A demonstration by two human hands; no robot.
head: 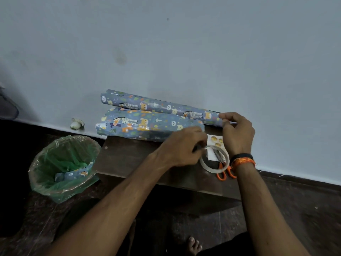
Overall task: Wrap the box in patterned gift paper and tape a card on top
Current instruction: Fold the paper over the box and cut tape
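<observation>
tape roll (214, 159) in left hand (181, 146) (box (147, 127) wrapped)

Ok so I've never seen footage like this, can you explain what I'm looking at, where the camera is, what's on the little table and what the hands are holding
There is no machine here: the single picture comes from a camera worn on a person's head, looking forward and down, so the two arms reaching in are the wearer's own.

On the low wooden table by the wall lies a box wrapped in animal-print gift paper, with a roll of the same paper behind it. Nearer the person are a ring of clear tape, orange-handled scissors and a white card with gold shapes.

The left hand holds the tape ring at its edge. The right hand is raised with its fingertips pinched, apparently drawing out a strip of tape, though the strip itself is hard to see.

On the floor to the left stands a bin lined with a green bag, holding a paper offcut.
</observation>
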